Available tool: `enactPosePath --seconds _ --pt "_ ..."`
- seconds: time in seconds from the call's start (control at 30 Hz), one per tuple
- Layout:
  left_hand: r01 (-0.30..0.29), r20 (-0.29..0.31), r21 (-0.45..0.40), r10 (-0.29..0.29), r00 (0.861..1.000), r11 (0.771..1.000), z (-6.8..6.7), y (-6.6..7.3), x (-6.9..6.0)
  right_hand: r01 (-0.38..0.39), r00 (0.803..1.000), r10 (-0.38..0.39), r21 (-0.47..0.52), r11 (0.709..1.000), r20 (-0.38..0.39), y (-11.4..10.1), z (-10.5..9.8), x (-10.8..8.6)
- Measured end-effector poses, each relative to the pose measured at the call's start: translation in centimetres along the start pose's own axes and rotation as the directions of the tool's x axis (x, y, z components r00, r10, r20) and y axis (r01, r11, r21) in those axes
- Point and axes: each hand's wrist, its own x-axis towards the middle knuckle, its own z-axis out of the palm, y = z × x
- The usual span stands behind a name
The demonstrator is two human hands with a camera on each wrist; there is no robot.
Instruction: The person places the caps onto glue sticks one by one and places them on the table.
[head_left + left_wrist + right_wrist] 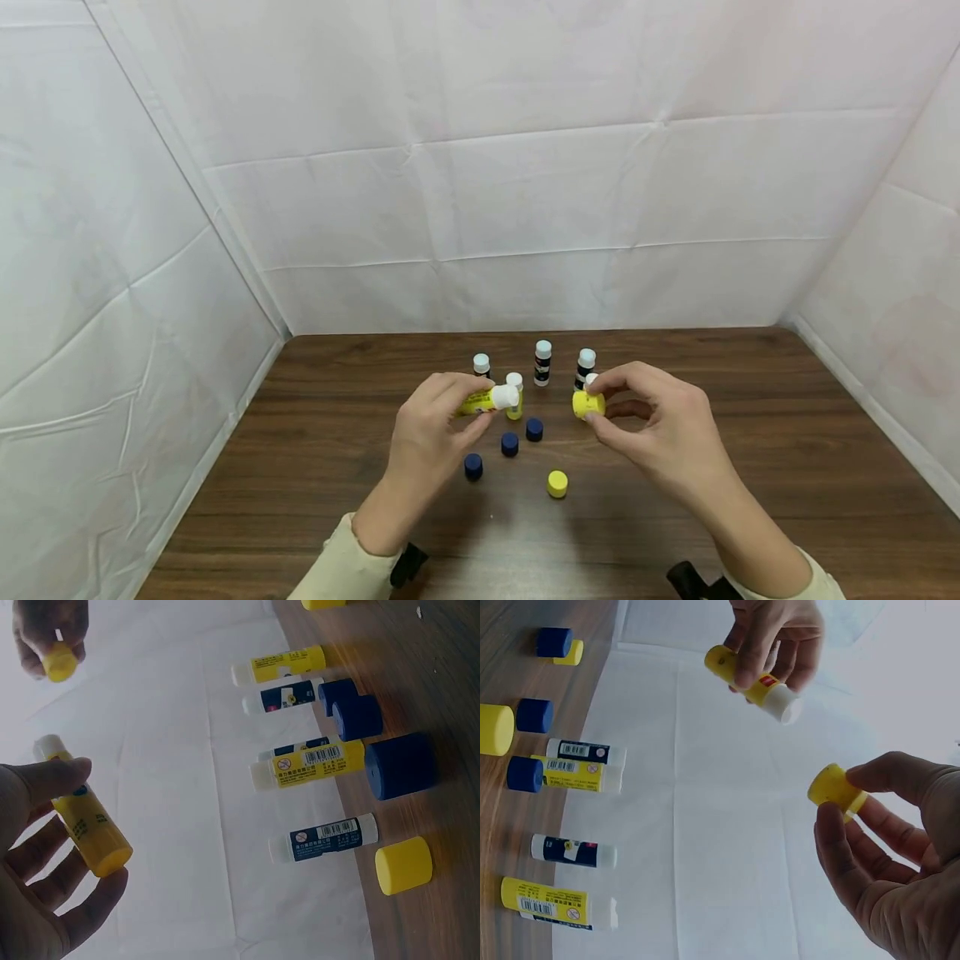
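In the head view my left hand holds a yellow glue stick between thumb and fingers. The stick is uncapped, its white end pointing right and tilted. My right hand pinches a yellow cap by thumb and fingertips. Cap and glue stick are apart in the air, as the right wrist view also shows with the yellow cap below the glue stick. Behind the hands stand uncapped glue sticks, among them a yellow one and a dark blue one.
Three dark blue caps and a yellow cap lie on the wooden table nearer me. Another dark blue glue stick stands partly behind my right hand. White cloth walls enclose the table's back and sides.
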Motion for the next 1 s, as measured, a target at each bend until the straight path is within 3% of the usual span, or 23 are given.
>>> enactPosePath --seconds 0.17,0.3,0.67,1.0 --pt "-0.086 0.01 0.102 0.085 0.996 0.991 0.1 0.2 -0.1 0.085 0.996 -0.082 0.084 0.993 -0.037 0.2 0.6 -0.1" --pt "-0.129 0.023 0.135 0.127 0.992 0.982 0.2 0.6 -0.1 0.118 0.993 -0.115 0.143 0.983 -0.031 0.5 1.4 -0.2" --pt "-0.192 0.02 0.155 0.192 0.981 0.969 0.4 1.9 -0.2 0.161 0.987 -0.158 0.244 0.956 -0.031 0.4 3.3 -0.6" --pt "-0.218 0.025 0.183 0.217 0.976 0.959 0.5 2.4 -0.3 0.136 0.99 -0.139 0.225 0.965 -0.002 0.2 3.6 -0.7"
